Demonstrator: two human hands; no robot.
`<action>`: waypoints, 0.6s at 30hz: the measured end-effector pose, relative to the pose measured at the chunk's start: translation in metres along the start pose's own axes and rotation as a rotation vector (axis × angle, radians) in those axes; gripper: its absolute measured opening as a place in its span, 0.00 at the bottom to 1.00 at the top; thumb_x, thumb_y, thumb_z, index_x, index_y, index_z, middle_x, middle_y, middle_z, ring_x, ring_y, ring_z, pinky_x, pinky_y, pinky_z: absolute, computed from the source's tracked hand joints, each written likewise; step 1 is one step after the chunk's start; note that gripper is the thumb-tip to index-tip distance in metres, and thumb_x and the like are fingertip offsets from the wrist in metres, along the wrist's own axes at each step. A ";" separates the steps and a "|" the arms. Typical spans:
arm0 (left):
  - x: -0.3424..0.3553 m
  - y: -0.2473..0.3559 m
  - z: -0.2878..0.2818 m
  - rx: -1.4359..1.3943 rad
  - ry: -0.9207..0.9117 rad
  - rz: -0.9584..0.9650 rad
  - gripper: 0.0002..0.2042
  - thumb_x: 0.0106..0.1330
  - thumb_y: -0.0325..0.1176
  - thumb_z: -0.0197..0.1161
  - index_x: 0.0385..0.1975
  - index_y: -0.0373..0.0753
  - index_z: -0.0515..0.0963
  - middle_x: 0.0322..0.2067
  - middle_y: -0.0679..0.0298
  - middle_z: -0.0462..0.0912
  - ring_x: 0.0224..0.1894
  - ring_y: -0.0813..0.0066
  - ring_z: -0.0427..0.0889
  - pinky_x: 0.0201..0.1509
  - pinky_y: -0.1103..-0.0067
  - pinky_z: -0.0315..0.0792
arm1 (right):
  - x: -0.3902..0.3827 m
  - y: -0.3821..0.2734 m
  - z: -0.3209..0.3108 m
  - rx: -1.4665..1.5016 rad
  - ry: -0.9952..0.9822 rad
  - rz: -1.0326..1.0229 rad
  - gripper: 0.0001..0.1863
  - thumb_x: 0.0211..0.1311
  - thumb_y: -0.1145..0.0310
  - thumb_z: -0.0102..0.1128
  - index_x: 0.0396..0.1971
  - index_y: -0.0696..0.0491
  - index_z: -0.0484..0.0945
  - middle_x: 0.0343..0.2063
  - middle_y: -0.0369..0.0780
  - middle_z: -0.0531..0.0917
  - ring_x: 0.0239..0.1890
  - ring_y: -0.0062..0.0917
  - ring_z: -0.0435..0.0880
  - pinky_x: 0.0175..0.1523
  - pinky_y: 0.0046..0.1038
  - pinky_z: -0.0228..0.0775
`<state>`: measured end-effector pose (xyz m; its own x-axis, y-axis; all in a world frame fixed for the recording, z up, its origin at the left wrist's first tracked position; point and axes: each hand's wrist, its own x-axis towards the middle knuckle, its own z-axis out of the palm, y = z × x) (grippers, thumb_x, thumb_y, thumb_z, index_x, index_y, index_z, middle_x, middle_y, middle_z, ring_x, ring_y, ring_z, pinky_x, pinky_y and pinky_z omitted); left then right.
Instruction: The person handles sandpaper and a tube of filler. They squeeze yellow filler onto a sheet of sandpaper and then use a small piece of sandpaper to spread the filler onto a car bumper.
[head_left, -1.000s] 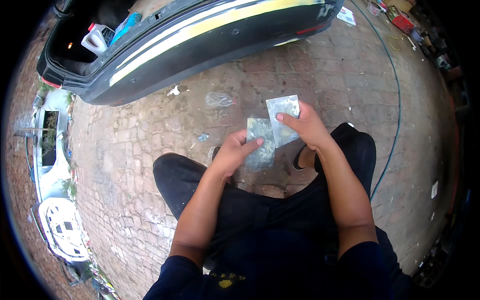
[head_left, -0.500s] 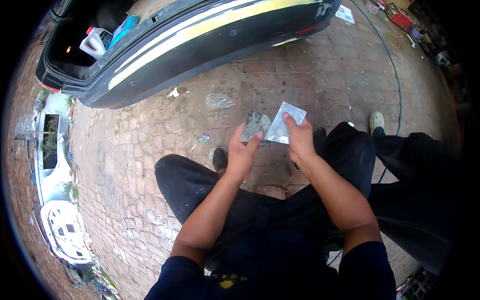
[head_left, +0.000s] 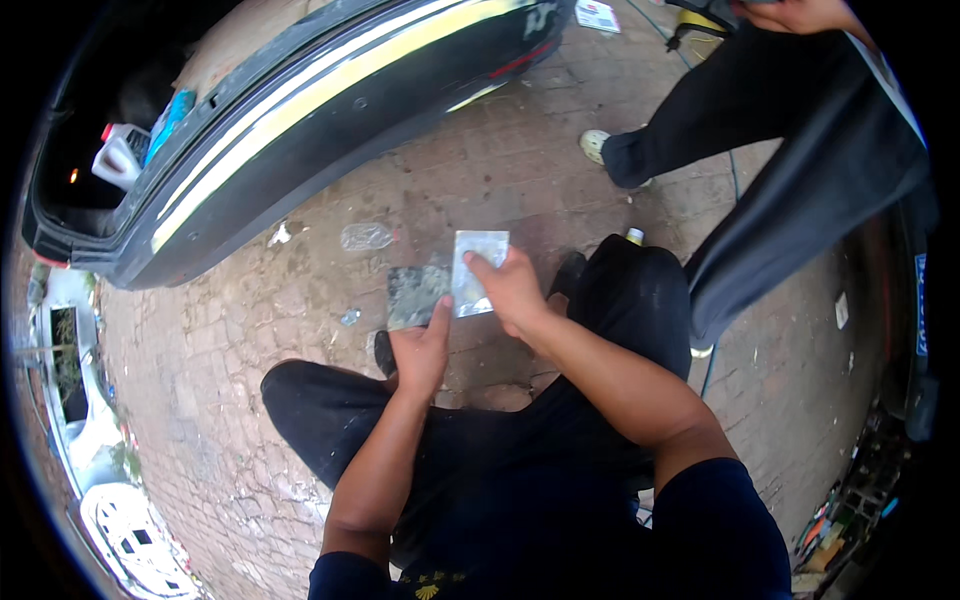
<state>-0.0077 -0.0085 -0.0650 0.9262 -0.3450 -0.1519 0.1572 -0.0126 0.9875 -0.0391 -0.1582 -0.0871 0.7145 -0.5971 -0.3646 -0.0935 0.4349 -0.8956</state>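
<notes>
My left hand is closed on a thin, dark grey square plate with a mottled, smeared face. Its thumb lies along the plate's right edge. Beside it, my right hand grips a flat, shiny silver rectangular plate, thumb on top and fingers underneath. The two plates are held almost edge to edge above the brick ground, between my bent knees. Beyond them, a crumpled clear plastic bottle lies on the bricks.
A dark car rear with a yellow-and-white patched strip stands ahead on the left. In its open trunk is a white jug with a red cap. On the right, another person in black trousers stands near a thin hose.
Both hands and plates have shifted left in the picture as the view turned. The silver plate is now more upright. The other person's legs and hand show more fully on the right.
</notes>
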 end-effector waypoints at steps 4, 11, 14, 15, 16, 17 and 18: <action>-0.003 0.001 0.006 -0.029 0.052 0.049 0.11 0.71 0.22 0.68 0.50 0.29 0.80 0.46 0.62 0.86 0.46 0.76 0.82 0.54 0.78 0.75 | -0.016 -0.005 0.009 -0.186 -0.077 -0.177 0.11 0.68 0.66 0.66 0.40 0.60 0.85 0.33 0.42 0.90 0.35 0.24 0.86 0.43 0.34 0.78; -0.002 0.009 -0.007 -0.018 -0.037 0.002 0.13 0.72 0.24 0.67 0.54 0.29 0.79 0.49 0.61 0.85 0.50 0.74 0.82 0.58 0.76 0.75 | -0.022 -0.016 -0.003 -0.492 -0.246 -0.263 0.15 0.68 0.63 0.67 0.42 0.61 0.84 0.33 0.40 0.89 0.36 0.21 0.84 0.44 0.33 0.77; 0.004 -0.005 -0.030 0.028 -0.104 -0.101 0.13 0.74 0.26 0.67 0.54 0.30 0.79 0.49 0.62 0.85 0.49 0.74 0.82 0.57 0.76 0.75 | -0.019 -0.008 -0.005 -0.471 -0.352 -0.374 0.16 0.65 0.61 0.68 0.38 0.61 0.84 0.30 0.47 0.89 0.32 0.31 0.88 0.40 0.38 0.77; 0.006 -0.001 -0.033 0.019 -0.148 -0.135 0.13 0.74 0.27 0.67 0.54 0.30 0.79 0.49 0.62 0.85 0.49 0.74 0.82 0.56 0.76 0.76 | -0.018 -0.018 -0.008 -0.462 -0.379 -0.272 0.16 0.65 0.61 0.68 0.39 0.61 0.84 0.31 0.46 0.89 0.32 0.29 0.87 0.40 0.37 0.77; 0.003 0.004 -0.034 0.060 -0.126 -0.167 0.12 0.76 0.29 0.66 0.54 0.30 0.79 0.48 0.63 0.85 0.49 0.75 0.81 0.56 0.76 0.75 | -0.016 -0.024 -0.005 -0.453 -0.405 -0.170 0.16 0.65 0.61 0.69 0.40 0.61 0.84 0.31 0.45 0.89 0.33 0.27 0.87 0.40 0.36 0.77; 0.003 0.000 -0.030 0.060 -0.127 -0.155 0.12 0.76 0.29 0.66 0.54 0.30 0.79 0.48 0.63 0.85 0.49 0.75 0.81 0.56 0.76 0.75 | -0.013 -0.019 -0.004 -0.452 -0.406 -0.182 0.16 0.65 0.61 0.69 0.40 0.61 0.84 0.31 0.45 0.89 0.33 0.27 0.87 0.40 0.36 0.77; 0.003 -0.008 -0.025 0.041 -0.115 -0.070 0.12 0.76 0.29 0.65 0.53 0.29 0.79 0.48 0.63 0.85 0.48 0.75 0.81 0.55 0.76 0.75 | -0.008 -0.008 -0.005 -0.234 -0.193 -0.148 0.16 0.66 0.62 0.69 0.41 0.61 0.85 0.31 0.44 0.89 0.33 0.25 0.86 0.40 0.35 0.77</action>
<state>0.0026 0.0135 -0.0747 0.8679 -0.4468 -0.2172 0.2039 -0.0783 0.9759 -0.0478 -0.1603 -0.0778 0.8480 -0.4942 -0.1912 -0.1194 0.1735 -0.9776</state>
